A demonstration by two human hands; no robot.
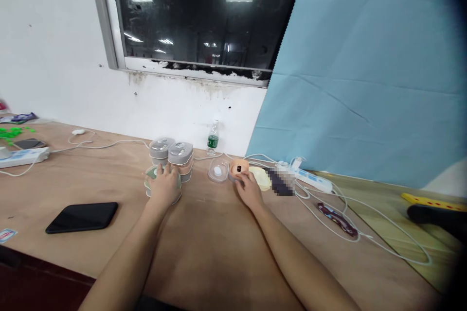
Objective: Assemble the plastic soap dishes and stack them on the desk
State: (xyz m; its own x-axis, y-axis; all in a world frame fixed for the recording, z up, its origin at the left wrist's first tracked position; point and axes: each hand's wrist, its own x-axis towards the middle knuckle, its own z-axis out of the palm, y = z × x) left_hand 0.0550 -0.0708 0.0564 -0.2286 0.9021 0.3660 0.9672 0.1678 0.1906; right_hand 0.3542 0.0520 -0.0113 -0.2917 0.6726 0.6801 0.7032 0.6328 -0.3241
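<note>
My left hand [164,184] rests on the containers with pale green lids [152,173], its fingers spread over the top. Directly behind it stand stacked containers with clear and grey lids [181,151], peach and grey below. My right hand [250,189] has its fingers and thumb at the near rim of a small peach container [238,167], which is uncovered and has a dark square spot inside. To the left of that container lies a clear lid [218,170] with a white centre. A pale yellow piece [261,178] lies just right of my right hand.
A green-labelled bottle [213,139] stands by the wall. A black phone [82,217] lies at front left. White power strips [314,180] and loose cables are at right, near a dark wrapped snack [337,219]. Green bits [10,133] lie far left.
</note>
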